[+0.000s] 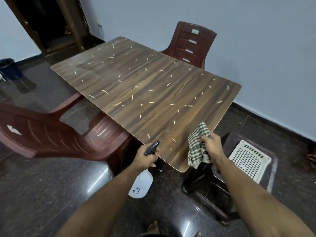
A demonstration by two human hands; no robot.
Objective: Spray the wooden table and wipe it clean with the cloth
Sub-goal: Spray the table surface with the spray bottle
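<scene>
- Step in hand, as I judge it: spraying. The table (145, 86) is dry-looking and strewn end to end with pale scraps; no wiping has begun.
- To spray well, I should keep the nozzle aimed across the table top from the near corner, mist evenly rather than soak, and work outward toward the far end so the cloth can follow.
- My left hand (147, 157) is wrapped tight round the neck of the bottle (142, 183), fingers curled at the dark trigger head, which sits just over the table's near edge. The white body hangs below the table edge, tilted toward me.
- My right hand (209, 140) is clenched on the cloth (198, 147), bunched in the fist at the table's near corner. The loose end drapes onto the top and off the corner.
- Risk, in my view: the scraps may smear once wet; sweep them toward one edge.
</scene>
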